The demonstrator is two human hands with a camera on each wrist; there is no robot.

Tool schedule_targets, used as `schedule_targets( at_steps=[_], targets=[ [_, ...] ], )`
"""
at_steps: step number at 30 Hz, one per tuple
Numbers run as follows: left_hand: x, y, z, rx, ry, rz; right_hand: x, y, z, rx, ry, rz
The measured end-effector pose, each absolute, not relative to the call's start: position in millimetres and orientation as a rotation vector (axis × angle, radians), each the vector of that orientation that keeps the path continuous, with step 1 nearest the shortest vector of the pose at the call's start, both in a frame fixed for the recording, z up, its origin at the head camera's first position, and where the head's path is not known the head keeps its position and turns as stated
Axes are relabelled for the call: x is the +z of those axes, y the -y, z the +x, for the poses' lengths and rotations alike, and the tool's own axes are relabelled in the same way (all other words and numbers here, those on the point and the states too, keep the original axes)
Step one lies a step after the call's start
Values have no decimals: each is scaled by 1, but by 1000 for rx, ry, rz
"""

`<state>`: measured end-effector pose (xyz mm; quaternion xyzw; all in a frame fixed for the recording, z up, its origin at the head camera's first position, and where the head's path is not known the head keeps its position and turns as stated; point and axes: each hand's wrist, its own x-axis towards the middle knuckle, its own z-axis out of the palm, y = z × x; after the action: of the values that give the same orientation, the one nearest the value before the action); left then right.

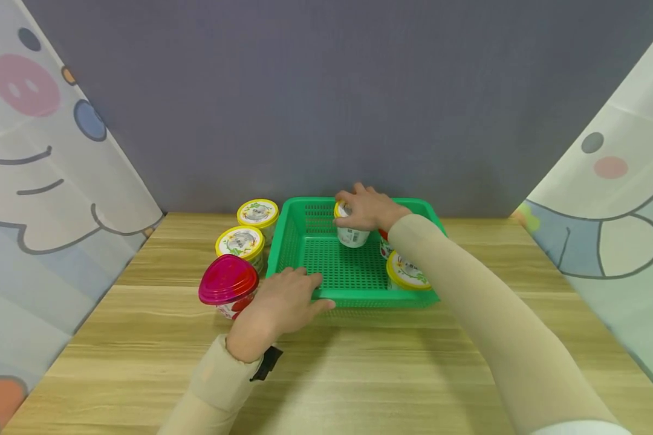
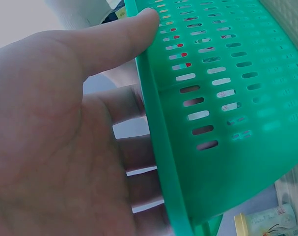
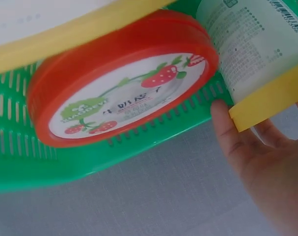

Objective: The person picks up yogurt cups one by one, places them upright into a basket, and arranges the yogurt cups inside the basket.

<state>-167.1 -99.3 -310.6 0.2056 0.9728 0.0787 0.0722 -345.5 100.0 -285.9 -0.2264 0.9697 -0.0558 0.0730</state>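
Note:
My right hand (image 1: 371,208) holds a white tub with a yellow lid (image 1: 352,237) by its lid, over the back of the green plastic basket (image 1: 370,295). In the right wrist view, fingers and thumb lie around that lid's edge. Beside it in the basket are a red-lidded tub (image 3: 134,98), mostly hidden by my arm in the head view, and another yellow-lidded tub (image 1: 408,272) at the front right. My left hand (image 1: 283,305) grips the basket's front rim near the left corner, thumb outside and fingers over the rim.
Left of the basket stand two yellow-lidded tubs (image 1: 239,243) and, nearer, a tub with a pink-red heart-shaped lid (image 1: 228,281), close to my left hand. The wooden table (image 1: 359,374) meets a grey wall (image 1: 337,109) behind the basket. Cartoon-printed panels (image 1: 604,199) flank it.

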Motion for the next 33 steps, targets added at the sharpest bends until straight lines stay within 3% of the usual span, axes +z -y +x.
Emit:
schedule_targets(
  at_steps=[33],
  targets=[
    [-312, 99, -165, 268, -2918, 627, -309, -100, -340, -96, -2826, -682]
  ],
)
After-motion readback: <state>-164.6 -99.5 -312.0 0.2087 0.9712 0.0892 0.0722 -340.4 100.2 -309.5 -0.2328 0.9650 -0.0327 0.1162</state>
